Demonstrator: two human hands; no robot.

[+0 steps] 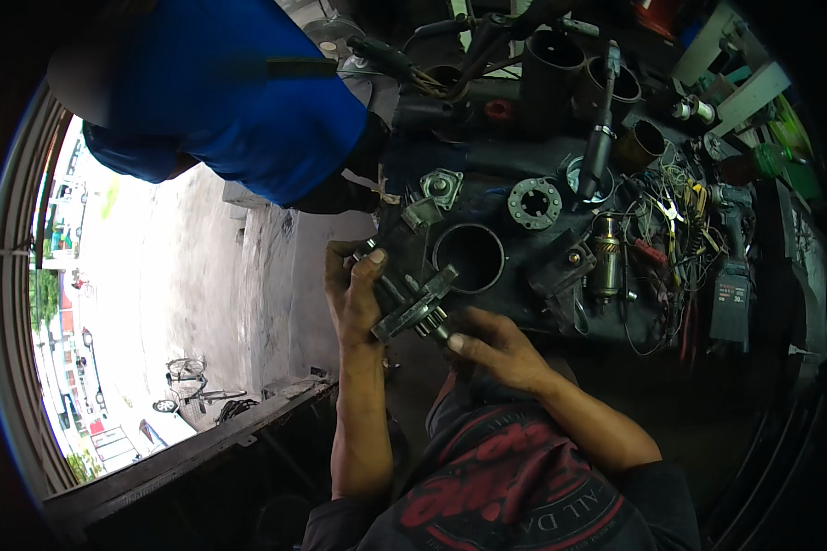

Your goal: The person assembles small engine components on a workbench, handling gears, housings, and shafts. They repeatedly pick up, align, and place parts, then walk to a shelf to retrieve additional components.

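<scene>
Between my two hands, in front of my chest, is a greasy metal gear assembly (418, 303) with a flat plate across its shaft and a small toothed pinion. My left hand (347, 294) is closed around its upper left end, thumb on the shaft. At the lower right end, my right hand (498, 347) pinches the shaft tip beside the pinion. Just beyond the assembly, an open metal cylinder (469, 258) stands on the dark bench. Farther off lie a metal end housing (441, 188) and a round slotted metal part (534, 203).
On the bench to the right are an armature with copper windings (606, 257), tangled wires (671, 211) and a cordless power tool (733, 275). Large dark cylinders (553, 73) stand at the back. A person in a blue shirt (248, 101) is close by at the far left.
</scene>
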